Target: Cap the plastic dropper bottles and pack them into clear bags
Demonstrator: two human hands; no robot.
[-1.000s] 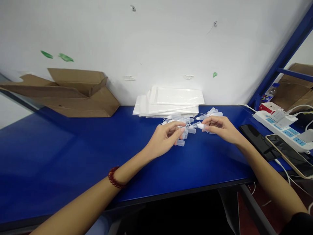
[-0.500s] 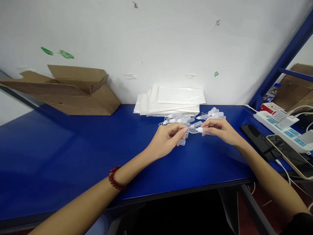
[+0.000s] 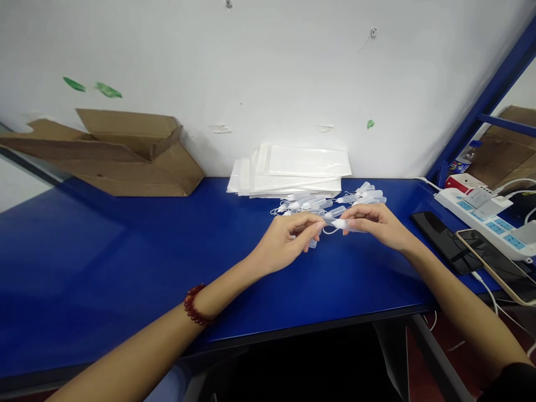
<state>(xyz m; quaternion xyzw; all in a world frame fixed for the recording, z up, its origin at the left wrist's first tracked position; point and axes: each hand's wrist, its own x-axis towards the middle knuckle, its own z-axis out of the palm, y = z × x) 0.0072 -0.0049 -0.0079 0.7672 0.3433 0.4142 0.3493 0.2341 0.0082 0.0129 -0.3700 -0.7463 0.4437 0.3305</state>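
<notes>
Both hands meet over a blue table. My right hand pinches a small clear plastic bottle with a white tip that points left. My left hand is closed in a pinch at that tip, on a small piece I cannot make out, with another clear cap showing under its fingers. A thin white cord loops below the bottle. Just behind the hands lies a heap of several more small clear bottles. A red bead bracelet is on my left wrist.
A stack of clear plastic bags lies against the white wall. An open cardboard box stands at the back left. At the right are two phones, a white power strip with cables, and a blue shelf post.
My two hands have drawn together, and the left fingertips now meet the bottle's white tip. The view has shifted slightly.
</notes>
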